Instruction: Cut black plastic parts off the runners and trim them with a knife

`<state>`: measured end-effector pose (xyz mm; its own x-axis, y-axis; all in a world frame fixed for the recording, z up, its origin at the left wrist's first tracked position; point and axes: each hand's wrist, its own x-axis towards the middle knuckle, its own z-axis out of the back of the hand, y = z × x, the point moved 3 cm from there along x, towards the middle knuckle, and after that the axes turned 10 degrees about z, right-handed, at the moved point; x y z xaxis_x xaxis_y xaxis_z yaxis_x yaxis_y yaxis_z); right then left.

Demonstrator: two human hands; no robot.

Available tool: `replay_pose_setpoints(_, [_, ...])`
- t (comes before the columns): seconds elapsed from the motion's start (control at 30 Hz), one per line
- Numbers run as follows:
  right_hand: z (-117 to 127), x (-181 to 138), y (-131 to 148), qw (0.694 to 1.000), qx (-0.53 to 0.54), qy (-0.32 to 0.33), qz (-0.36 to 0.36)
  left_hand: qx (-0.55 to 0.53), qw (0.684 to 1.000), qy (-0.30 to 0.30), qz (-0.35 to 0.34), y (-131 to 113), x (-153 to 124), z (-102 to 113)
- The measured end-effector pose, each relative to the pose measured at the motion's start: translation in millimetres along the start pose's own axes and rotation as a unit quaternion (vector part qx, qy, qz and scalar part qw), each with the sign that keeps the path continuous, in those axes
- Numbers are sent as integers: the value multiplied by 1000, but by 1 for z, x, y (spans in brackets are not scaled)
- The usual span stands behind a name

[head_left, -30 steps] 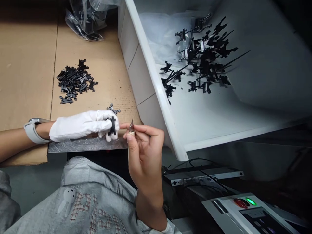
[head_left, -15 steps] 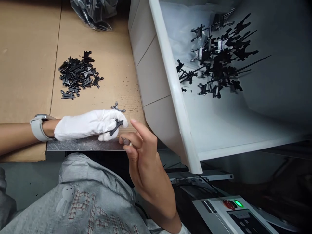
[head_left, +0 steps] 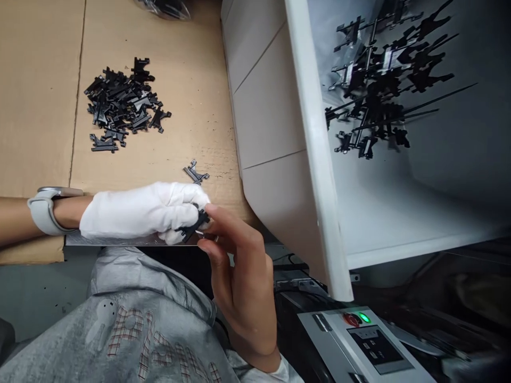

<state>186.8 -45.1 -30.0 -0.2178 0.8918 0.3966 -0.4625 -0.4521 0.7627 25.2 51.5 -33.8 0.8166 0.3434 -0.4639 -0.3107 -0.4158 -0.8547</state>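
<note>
My left hand, in a white glove, is closed on a small black plastic part above the front edge of the table. My bare right hand pinches a small shiny metal blade, mostly hidden by the fingers, whose tip is at the part. The right index finger reaches the part's upper end. Just beyond the gloved hand lies one loose black plastic part. Farther off on the cardboard is a pile of similar black parts.
To the right stands a large white bin holding black parts on sprues. A clear plastic bag lies at the far edge of the cardboard. Below the bin is a control box with a green light.
My right hand has moved in to the black part, bringing the metal blade against or very near it. The left hand still holds the part. The view has shifted slightly.
</note>
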Motion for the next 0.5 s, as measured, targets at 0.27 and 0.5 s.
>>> replay_pose_setpoints(0.27, [-4, 0, 3, 997, 66, -24, -42, 9, 1000, -10, -13, 3, 6, 5])
replay_pose_setpoints(0.5, [-3, -5, 3, 995, 69, -26, -60, 17, 999, -36, 0, 1, 8, 6])
